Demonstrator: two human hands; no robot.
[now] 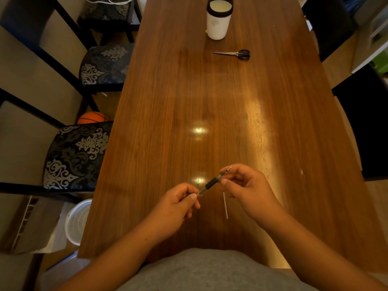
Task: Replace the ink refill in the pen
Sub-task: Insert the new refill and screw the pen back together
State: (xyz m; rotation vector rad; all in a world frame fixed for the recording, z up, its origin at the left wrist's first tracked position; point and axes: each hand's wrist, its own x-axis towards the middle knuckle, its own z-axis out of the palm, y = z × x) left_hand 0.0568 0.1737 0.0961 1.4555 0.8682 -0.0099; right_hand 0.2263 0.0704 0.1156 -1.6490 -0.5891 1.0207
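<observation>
A pen (212, 183) with a black rubber grip is held between both hands a little above the wooden table (189, 101). My left hand (178, 204) pinches its rear barrel end. My right hand (245, 185) pinches the metal tip end, and the thin point sticks out past my fingers. A thin pale ink refill (225, 205) lies loose on the table just below my right hand, pointing roughly toward me.
Black-handled scissors (236, 53) lie far up the table. A white cylindrical container (218, 19) with a dark rim stands beyond them. Patterned chairs (77, 156) line the left side, with a white basket (77, 221) and a basketball (92, 118) on the floor.
</observation>
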